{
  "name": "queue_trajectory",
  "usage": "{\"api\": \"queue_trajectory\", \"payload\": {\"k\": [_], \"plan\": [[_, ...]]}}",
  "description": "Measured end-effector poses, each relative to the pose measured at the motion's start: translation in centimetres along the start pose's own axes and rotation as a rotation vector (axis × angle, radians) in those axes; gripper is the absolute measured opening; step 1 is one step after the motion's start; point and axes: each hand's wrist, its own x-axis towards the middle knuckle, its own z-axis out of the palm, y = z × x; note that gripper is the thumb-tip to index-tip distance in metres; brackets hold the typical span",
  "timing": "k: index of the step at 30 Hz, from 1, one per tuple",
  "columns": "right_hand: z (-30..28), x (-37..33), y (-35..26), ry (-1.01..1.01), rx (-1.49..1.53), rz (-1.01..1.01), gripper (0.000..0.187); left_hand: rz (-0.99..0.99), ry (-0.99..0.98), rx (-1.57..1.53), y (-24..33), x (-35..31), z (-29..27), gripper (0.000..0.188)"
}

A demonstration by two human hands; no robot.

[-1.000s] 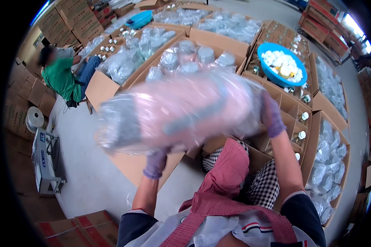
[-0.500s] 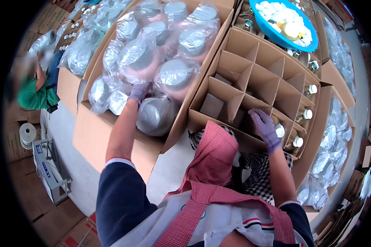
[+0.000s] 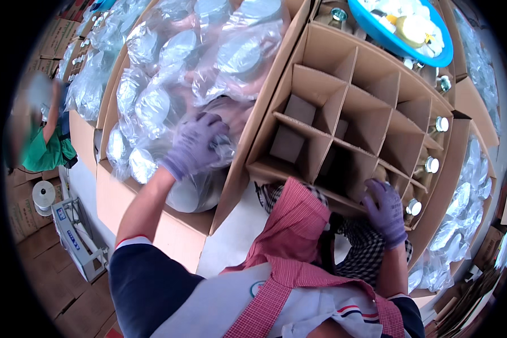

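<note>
1. head view is showing, largest of all, an open cardboard carton (image 3: 231, 186) running from the upper centre down to the lower left of the frame, packed with round shiny metal pieces, each wrapped in clear plastic (image 3: 152, 107).
2. right of it, filling the centre and upper right, a second carton with cardboard dividers (image 3: 349, 118) is standing open; most of its cells are looking empty, while a few along its right edge are holding small glass jars with pale caps (image 3: 432, 164).
3. a blue round basin (image 3: 417, 52) holding pale pieces is sitting at the upper right, resting on top of the boxes behind the divided carton.
4. at the far left edge, another person in a green top (image 3: 46, 147) is sitting on the floor among more bagged stock.
5. a small grey machine (image 3: 76, 236) is standing on the floor at the lower left, with a white roll (image 3: 43, 195) just above it.
6. the left hand (image 3: 194, 145), in a purple glove, is reaching into the near end of the packed carton, fingers curled and clamping onto a plastic-wrapped metal piece (image 3: 200, 188) that is lying at the carton's near corner, centre left of the frame.
7. the right hand (image 3: 384, 211), also gloved in purple, is resting on the near right rim of the divided carton, fingers bent over the cardboard edge; i cannot tell whether it is holding anything besides the rim. the two hands are well apart.
</note>
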Motion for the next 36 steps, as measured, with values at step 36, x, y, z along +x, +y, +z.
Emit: {"api": "queue_trajectory", "payload": {"k": [36], "plan": [[-13.1, -28.0, -4.7, 0.988, 0.582, -0.476, 0.062, 0.214, 0.498, -1.085, 22.9, -12.5, -20.8, 0.038]]}}
